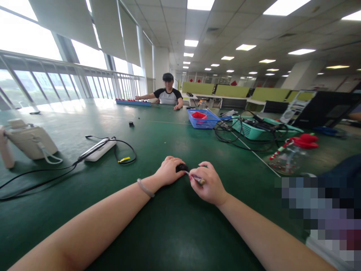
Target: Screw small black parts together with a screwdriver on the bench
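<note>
Small black object (182, 167): we log it on the green surface (158, 139), well nearer to us than the blue basket (202, 119) and a little left of it, gripped under the clenched fingers (172, 160) of our left hand (167, 171). Slim metal-tipped tool (194, 177): pinched in the curled fingers of our right hand (210, 184), tip touching that object's right side. Also logged: teal basket (254, 133) of cables just right of the blue basket; seated person (168, 96) beyond it.

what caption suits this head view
Left hand holds black part on green table; right hand holds thin tool to it.
</note>
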